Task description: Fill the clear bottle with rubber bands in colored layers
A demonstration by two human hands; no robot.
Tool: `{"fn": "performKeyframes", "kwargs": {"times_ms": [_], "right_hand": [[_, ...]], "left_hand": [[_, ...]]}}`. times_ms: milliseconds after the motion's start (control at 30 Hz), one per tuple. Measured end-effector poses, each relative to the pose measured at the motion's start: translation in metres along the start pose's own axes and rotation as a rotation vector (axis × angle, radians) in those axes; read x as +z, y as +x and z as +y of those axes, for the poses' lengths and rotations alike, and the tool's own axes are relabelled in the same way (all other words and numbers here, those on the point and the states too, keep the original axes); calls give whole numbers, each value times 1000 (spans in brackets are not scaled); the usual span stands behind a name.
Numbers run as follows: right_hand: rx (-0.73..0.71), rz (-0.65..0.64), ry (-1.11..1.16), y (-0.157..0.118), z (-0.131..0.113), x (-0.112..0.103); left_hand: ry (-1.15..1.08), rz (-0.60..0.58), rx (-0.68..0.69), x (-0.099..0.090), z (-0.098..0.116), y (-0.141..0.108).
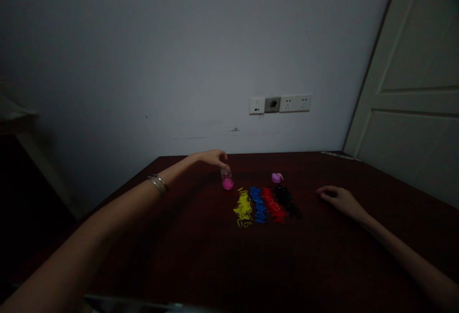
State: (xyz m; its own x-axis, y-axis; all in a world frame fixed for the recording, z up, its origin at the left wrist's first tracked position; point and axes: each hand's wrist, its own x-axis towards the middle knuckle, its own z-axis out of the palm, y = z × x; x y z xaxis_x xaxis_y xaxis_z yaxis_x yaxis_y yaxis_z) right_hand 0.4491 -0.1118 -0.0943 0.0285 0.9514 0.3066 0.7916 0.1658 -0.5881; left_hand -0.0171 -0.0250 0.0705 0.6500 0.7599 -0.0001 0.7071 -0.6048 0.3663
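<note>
A small clear jar (227, 179) with pink bands in its lower part stands on the dark table, and my left hand (214, 157) grips its top from above. Right of it lie side-by-side piles of yellow bands (244, 206), blue bands (258, 205), red bands (274, 205) and black bands (286, 199). Behind the black pile sits a purple lid (276, 177). My right hand (340, 199) rests on the table to the right of the piles, its fingers curled together; whether anything is between them is too small to tell.
The dark red table (201, 255) reaches back to a pale wall (179, 64) with sockets (295, 103). A panelled door (412, 88) stands at the right, and dark furniture (32, 184) at the far left.
</note>
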Motion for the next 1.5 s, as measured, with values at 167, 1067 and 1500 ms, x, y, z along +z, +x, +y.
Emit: {"fn": "performKeyframes", "kwargs": {"times_ms": [167,1067,1500], "right_hand": [[-10,11,6,-1,0,1],[-24,32,20,-4,-5,2],[-14,6,17,-5,-7,1]], "left_hand": [[-57,-67,19,4,-1,4],[-251,-100,-124,7,29,64],[-246,-116,-150,10,40,62]]}}
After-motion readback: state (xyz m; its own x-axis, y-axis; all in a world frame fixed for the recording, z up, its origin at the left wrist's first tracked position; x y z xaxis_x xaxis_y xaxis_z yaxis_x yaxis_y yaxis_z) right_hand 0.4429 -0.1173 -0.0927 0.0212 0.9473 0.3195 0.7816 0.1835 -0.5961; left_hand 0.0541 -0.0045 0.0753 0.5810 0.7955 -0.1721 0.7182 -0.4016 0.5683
